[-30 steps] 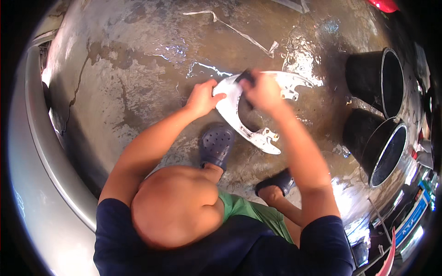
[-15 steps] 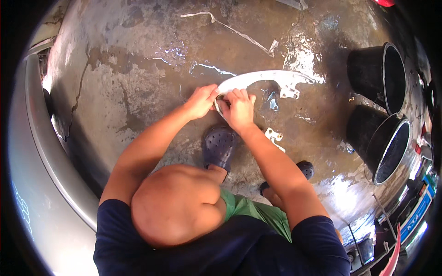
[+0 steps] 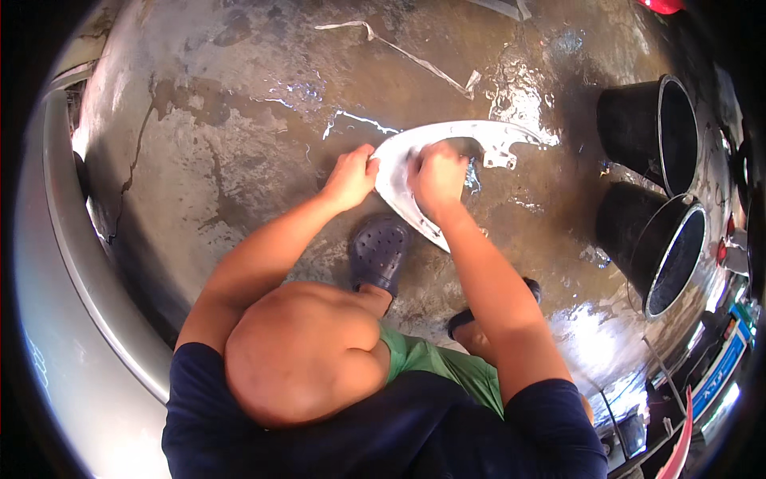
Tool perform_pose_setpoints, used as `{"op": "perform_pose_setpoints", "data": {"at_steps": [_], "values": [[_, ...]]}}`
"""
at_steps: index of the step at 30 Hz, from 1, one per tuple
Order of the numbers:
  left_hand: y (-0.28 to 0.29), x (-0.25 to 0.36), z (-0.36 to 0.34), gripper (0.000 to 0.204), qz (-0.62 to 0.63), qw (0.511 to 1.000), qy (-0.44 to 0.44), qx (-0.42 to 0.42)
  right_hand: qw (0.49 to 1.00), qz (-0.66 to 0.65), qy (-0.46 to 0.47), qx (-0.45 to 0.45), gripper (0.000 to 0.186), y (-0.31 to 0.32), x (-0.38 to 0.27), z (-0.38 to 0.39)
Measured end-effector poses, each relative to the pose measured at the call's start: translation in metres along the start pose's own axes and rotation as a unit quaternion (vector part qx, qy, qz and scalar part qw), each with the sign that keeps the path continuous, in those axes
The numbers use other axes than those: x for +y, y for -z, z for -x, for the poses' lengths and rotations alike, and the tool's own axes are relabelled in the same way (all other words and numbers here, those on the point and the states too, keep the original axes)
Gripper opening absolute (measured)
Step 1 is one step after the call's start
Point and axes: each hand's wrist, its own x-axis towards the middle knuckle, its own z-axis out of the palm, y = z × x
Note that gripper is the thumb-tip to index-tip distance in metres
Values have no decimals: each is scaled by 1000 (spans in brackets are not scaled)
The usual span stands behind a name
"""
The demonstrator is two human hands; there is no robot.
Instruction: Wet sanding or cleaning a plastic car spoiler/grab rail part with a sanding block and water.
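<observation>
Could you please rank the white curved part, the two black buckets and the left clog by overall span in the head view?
1. White curved part, partly covered.
2. Upper black bucket and lower black bucket: too alike to rank.
3. Left clog.

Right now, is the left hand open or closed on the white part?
Closed: the left hand curls fingers and thumb against the white part at its left edge.

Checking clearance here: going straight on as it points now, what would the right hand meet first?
The right hand would probably meet the far side of the white curved part first; depth is unclear, so it might pass above.
</observation>
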Motion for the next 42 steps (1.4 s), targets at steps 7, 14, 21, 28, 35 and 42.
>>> {"op": "perform_pose_setpoints", "data": {"at_steps": [7, 14, 21, 28, 35, 42], "values": [[3, 10, 5, 19, -77, 995, -64, 30, 990, -112, -45, 75, 28, 18, 2, -2], [-1, -20, 2, 25, -68, 996, -33, 44, 987, -155, 14, -27, 29, -14, 8, 41], [-5, -2, 7, 38, -47, 998, -49, 18, 964, -233, -63, 107, 36, -14, 18, 10], [-12, 13, 6, 26, 87, 995, 45, 0, 976, -201, -73, 44, 38, 36, 30, -13], [8, 19, -8, 53, -6, 982, -79, 170, 955, -288, -58, -34, 38, 90, 117, 51], [-34, 57, 23, 96, -402, 842, -289, -213, 931, -361, 51, -6, 27, 23, 82, 79]]}}
